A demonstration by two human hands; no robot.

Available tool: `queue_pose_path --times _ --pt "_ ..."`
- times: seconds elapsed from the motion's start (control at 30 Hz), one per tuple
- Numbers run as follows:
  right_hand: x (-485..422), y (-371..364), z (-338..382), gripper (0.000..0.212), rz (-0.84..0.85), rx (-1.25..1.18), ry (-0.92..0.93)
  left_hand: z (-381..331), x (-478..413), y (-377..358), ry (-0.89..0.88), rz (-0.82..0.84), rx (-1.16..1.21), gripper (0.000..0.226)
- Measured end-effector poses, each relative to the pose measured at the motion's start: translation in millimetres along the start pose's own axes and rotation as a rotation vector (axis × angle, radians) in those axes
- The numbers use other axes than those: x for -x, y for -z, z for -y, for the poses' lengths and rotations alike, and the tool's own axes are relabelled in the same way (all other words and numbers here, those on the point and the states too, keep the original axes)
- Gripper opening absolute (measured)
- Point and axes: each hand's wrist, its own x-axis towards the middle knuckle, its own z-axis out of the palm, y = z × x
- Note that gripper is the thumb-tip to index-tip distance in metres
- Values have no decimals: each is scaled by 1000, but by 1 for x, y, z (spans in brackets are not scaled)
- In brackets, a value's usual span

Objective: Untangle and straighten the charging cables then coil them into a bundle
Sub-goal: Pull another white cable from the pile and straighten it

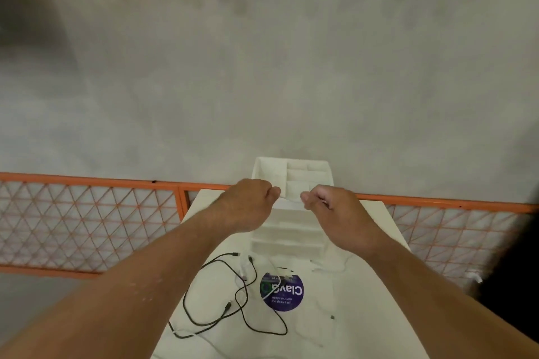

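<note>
White cable (291, 199) pinched between left hand (248, 204) and right hand (335, 213).

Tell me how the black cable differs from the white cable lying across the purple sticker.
The black cable stands out sharply on the white table; the white cable nearly vanishes except over the purple sticker. The black cable sprawls in wide crossing loops left of the sticker; the white cable shows as one gentle curve. Both are uncoiled, resting on the table.

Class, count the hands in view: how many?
2. The left hand is raised over the white organiser, the right hand beside it; both pinch a white cable between them.
</note>
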Motion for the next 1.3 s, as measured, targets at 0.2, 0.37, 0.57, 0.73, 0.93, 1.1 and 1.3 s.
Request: queue_pose_path --times 0.2,0.37,0.57,0.73,0.93,1.1,1.3 --pt "-14 12 16 26 6 113 84 -9 -7 17 69 -166 331 49" --pt "-19 20 19 28 190 41 -76 -20 -9 27 -66 -190 485 45" --pt "-24 24 17 38 185 200 -105 -8 -9 21 -126 -1 216 45" --pt "-30 26 18 33 261 237 -114 -3 -10 16 -142 -37 241 44" --pt "-32 19 28 33 350 202 -100 2 -18 21 -157 -108 161 46" --pt "-40 22 37 34 177 322 12 15 -23 18 -107 -103 48 45" --pt "-38 21 40 42 164 567 23 32 -24 17 -77 -108 -44 45"
